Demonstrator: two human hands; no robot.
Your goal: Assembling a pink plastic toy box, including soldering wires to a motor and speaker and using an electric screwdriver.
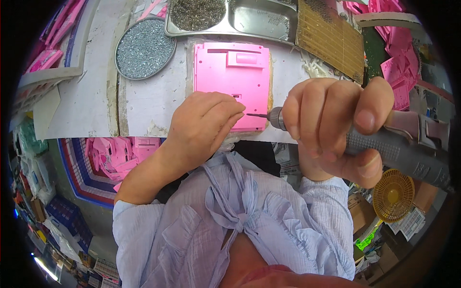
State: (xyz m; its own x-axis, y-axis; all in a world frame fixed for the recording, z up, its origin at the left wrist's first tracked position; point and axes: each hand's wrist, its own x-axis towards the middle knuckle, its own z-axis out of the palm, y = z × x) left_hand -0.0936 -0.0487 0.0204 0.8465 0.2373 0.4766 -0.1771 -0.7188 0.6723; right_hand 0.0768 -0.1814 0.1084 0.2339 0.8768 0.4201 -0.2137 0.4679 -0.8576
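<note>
A pink plastic housing [216, 72] lies flat on the white worktable, with several small holes and a raised rectangular part near its far edge. My left hand [204, 120] rests over its near left part, fingers pressed together and pointing right; whatever the fingertips hold is hidden. In my right hand [331, 120] is a grey electric screwdriver [403, 149], held sideways with the fingers wrapped round its body. Its thin bit points left, above the housing's near right part and close to my left fingertips.
A round dish [145, 48] of small silvery screws stands at the far left. Behind the housing is a steel compartment tray [261, 21] with small dark screws, beside brown cardboard [331, 36]. A blue-and-red basket [79, 175] of pink parts sits below the table; more pink parts [398, 62] lie right.
</note>
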